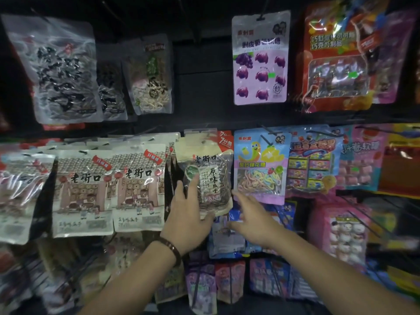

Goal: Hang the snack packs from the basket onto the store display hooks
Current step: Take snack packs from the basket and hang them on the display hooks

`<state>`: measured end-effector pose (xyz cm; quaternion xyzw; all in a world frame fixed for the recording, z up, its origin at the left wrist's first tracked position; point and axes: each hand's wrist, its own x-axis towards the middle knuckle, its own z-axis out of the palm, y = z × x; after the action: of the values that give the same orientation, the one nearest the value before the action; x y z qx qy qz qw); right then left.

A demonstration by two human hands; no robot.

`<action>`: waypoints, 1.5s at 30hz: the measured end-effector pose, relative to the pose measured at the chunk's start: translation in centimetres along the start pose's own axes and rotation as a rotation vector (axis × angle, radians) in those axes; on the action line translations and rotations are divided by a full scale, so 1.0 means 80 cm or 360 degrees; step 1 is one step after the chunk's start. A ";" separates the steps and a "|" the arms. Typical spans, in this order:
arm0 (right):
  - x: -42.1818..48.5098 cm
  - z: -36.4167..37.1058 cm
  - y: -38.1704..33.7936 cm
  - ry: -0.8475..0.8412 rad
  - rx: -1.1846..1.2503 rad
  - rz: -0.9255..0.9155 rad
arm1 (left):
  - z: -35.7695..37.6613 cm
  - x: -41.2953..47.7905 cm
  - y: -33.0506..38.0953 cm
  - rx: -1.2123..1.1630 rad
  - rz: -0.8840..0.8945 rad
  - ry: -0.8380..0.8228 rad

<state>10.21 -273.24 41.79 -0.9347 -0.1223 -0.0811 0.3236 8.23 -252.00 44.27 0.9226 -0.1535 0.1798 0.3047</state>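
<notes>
wall: the dark display wall [200, 71] fills pretty much the whole view, packs hanging in rows off thin hooks, and lots of it is blurry

cream packs: a tight overlapping row of cream packs [84, 192] hangs just left of the action, so there's basically no spare room on that side

seed pack: the task's seed pack [209, 176] is up against the middle row, upright, squeezed between the cream packs and the candy pack. Its top is smeared, so I can't tell if the hole is actually on a peg yet

candy pack: the candy pack [261, 164] with the cartoon worm touches or overlaps the seed pack's right edge. I'd guess it's the thing most likely to get knocked

left hand: the left hand [188, 221] has straight fingers laid up the front of the seed pack and the thumb along its bottom edge. Looks like it's steadying it flat so the top lines up

right hand: the right hand [252, 214] is spread and holding nothing, just beside the pack's lower right corner. Probably there to keep the neighbour out of the way

hook: a hook [264, 130] shows above the candy pack, but the seed pack's own peg is too blurred to see

bracelet: beaded bracelet [172, 248] on the left wrist, not in the way

basket: not in view
</notes>
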 end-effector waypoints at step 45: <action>-0.323 0.477 0.412 0.0070 0.0263 0.1768 | 0.456 -0.369 -0.229 -0.0164 -0.0385 -0.1349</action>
<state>-2.53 -278.99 -13.12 -0.8283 0.3892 0.0918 0.3924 -2.08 -255.33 -4.89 0.9097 -0.1647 -0.2593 0.2794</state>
